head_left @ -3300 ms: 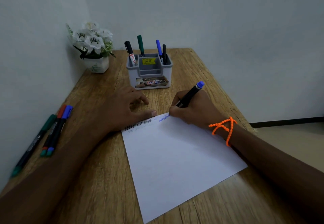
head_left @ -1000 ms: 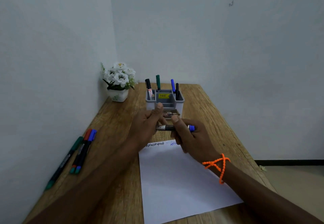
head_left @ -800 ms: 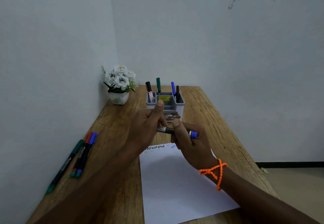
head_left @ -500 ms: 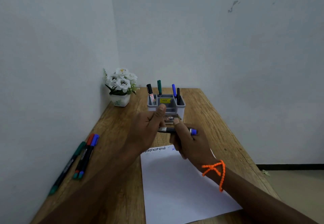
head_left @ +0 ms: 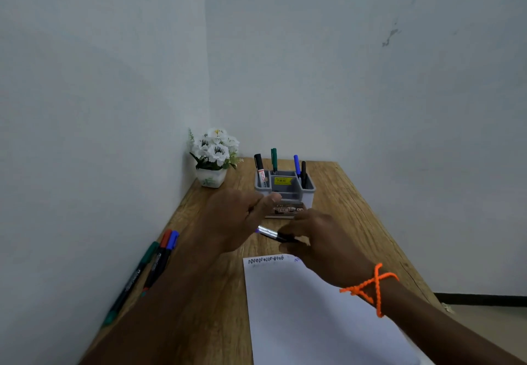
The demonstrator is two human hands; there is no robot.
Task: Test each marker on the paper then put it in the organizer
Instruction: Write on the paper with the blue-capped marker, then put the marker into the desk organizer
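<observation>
Head view: right hand [head_left: 322,239] pinches slim cylindrical marker [head_left: 273,234]; left hand [head_left: 236,216] relaxed.

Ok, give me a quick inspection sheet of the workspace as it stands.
Surface: wooden table in a wall corner.
Job's things: paper with black and blue scribbles at its far edge; grey organizer holding four markers upright; blue marker held above the table.
Clutter: potted white flowers; three markers lying along the left wall.
Grippers: right hand grips the blue marker; left hand beside it, fingers extended.
Cables: nothing seen.
Surroundings: plain walls; orange bracelet on the right wrist.
</observation>
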